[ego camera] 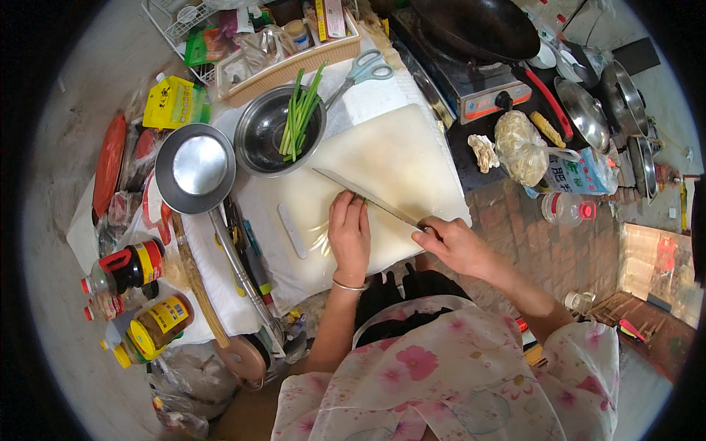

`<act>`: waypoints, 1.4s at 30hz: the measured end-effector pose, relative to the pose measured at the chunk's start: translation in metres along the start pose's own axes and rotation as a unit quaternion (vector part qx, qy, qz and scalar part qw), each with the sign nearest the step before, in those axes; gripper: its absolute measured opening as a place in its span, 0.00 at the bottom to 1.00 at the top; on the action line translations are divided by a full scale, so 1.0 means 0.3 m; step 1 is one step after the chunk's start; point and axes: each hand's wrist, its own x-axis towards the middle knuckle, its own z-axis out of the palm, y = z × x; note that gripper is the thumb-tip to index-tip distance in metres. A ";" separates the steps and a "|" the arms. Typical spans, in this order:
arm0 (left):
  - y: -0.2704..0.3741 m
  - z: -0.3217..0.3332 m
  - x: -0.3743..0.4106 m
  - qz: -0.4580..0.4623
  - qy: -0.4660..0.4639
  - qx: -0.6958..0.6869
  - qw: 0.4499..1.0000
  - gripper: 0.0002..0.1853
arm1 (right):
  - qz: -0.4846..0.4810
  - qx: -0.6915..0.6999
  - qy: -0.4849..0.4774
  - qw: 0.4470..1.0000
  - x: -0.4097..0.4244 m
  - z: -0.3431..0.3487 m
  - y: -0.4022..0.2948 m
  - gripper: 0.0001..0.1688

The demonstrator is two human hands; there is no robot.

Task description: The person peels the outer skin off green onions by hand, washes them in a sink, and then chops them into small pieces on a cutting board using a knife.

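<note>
My right hand (455,243) grips the handle of a kitchen knife (380,202), whose long blade slants across a white cutting board (397,143). Fingers of my left hand (350,229) are bent down on the board, right against the blade. A bit of green shows at those fingertips, and pale stalk ends (320,240) stick out on the hand's left; the palm hides what lies between. Beyond the hands, a steel bowl (253,138) holds cut green vegetable stalks (300,118) that lean over its rim. A narrow light-grey strip (292,230) lies on the board's left part.
Left of the board are a long-handled pan (196,160), sauce bottles (132,264) and a jar (162,320). Scissors (369,71) lie behind, beside a basket (292,71) of packets. At right, a wok (480,27) sits on a gas stove (469,99), near a tied plastic bag (521,146).
</note>
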 end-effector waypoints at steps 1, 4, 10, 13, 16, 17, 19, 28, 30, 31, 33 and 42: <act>-0.003 0.004 -0.002 -0.001 0.003 -0.001 1.000 0.08 | -0.003 -0.005 0.005 1.000 0.002 0.004 0.007 0.27; 0.001 0.010 0.005 -0.004 0.014 -0.007 1.000 0.09 | -0.009 -0.028 0.023 0.999 0.000 0.012 0.026 0.28; -0.015 0.004 -0.006 -0.032 -0.020 -0.010 0.999 0.13 | -0.004 -0.089 0.023 0.996 -0.064 -0.017 -0.007 0.27; -0.025 0.006 -0.011 -0.034 -0.028 -0.020 0.999 0.14 | -0.016 -0.109 0.023 0.994 -0.079 -0.029 -0.006 0.27; -0.015 0.007 -0.001 -0.028 -0.020 -0.024 0.999 0.15 | -0.020 -0.116 0.024 0.993 -0.085 -0.039 -0.013 0.27; -0.021 0.009 -0.005 -0.031 -0.024 -0.023 0.999 0.16 | -0.022 -0.123 0.022 0.992 -0.086 -0.044 -0.020 0.27; -0.034 0.011 -0.017 -0.037 -0.031 -0.019 0.999 0.16 | -0.024 -0.141 0.018 0.989 -0.088 -0.053 -0.035 0.27; -0.021 0.012 -0.003 -0.047 -0.027 -0.026 0.998 0.15 | -0.014 -0.168 -0.004 0.986 -0.056 -0.074 -0.075 0.28; -0.023 0.011 -0.009 -0.040 -0.022 -0.016 0.999 0.15 | -0.010 -0.183 -0.015 0.983 -0.044 -0.070 -0.077 0.28; -0.026 0.010 -0.011 -0.037 -0.019 -0.011 0.999 0.15 | -0.010 -0.181 -0.013 0.983 -0.034 -0.066 -0.069 0.28; -0.034 0.013 -0.017 -0.060 -0.036 -0.014 0.997 0.15 | -0.009 -0.175 -0.008 0.984 -0.008 -0.047 -0.033 0.28; -0.029 0.015 -0.001 -0.018 0.000 -0.006 1.000 0.17 | -0.032 -0.165 0.009 0.986 -0.052 -0.060 -0.003 0.27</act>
